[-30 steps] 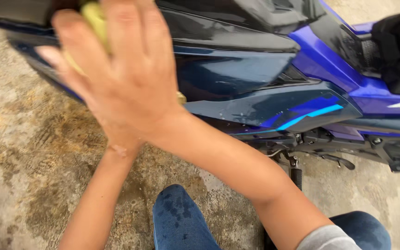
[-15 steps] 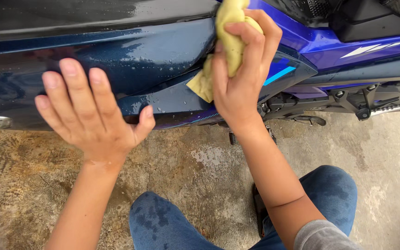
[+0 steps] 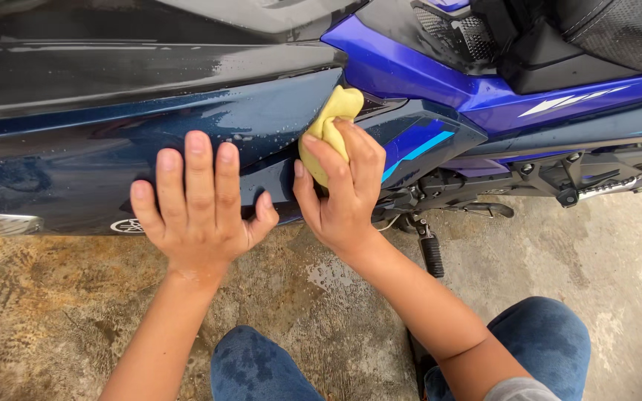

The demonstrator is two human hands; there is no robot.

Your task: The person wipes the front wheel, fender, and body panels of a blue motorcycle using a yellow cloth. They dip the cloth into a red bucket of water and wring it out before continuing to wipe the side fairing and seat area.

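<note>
Head view: right hand [image 3: 343, 197] presses yellow sponge [image 3: 328, 126] along panel edge [image 3: 291, 152].

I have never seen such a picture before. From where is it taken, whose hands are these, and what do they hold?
There is one view, from a camera worn on the person's head, looking down, so both hands are the person's own. The left hand lies flat and open on the wet dark blue side panel of a motorcycle. The right hand grips a yellow sponge pressed against that panel. Below is wet concrete ground, and the person's knees in blue jeans show at the bottom.
</note>
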